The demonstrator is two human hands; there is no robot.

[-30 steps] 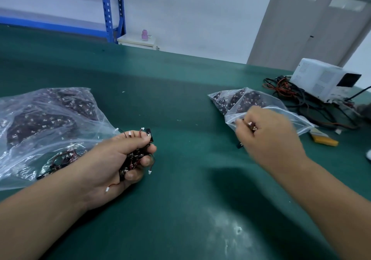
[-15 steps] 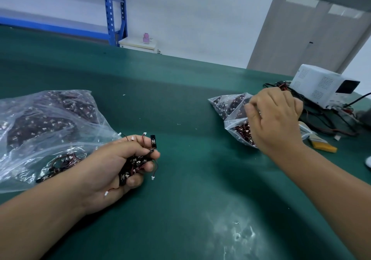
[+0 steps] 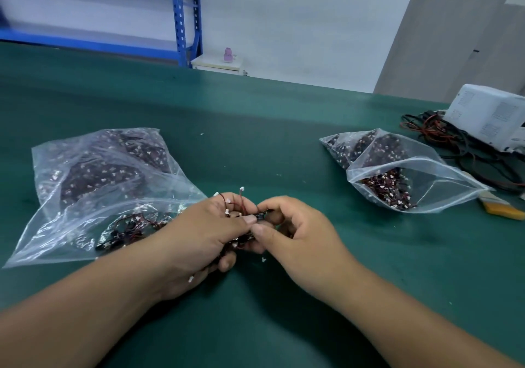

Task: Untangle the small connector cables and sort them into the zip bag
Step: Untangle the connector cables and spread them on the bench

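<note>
Between two plastic bags on the green mat [image 3: 284,129], the left hand [image 3: 199,237] grips a cable tangle [image 3: 241,211] while the right hand [image 3: 301,234] pinches one black connector [image 3: 262,216]

Soft, even light, probably from a diffuse overhead source, lights the dark green matte table mat [image 3: 284,146], where the left hand [image 3: 204,234] and right hand [image 3: 301,239] cast only a faint, broad shadow beneath the wrists. Pale glare streaks the crinkled clear plastic bag [image 3: 56,225] and the open clear zip bag [image 3: 443,185]. The wide lens bows the table's far edge, and the thin red-and-black connector cables [image 3: 240,204] between the hands smear into a soft tangle.
</note>
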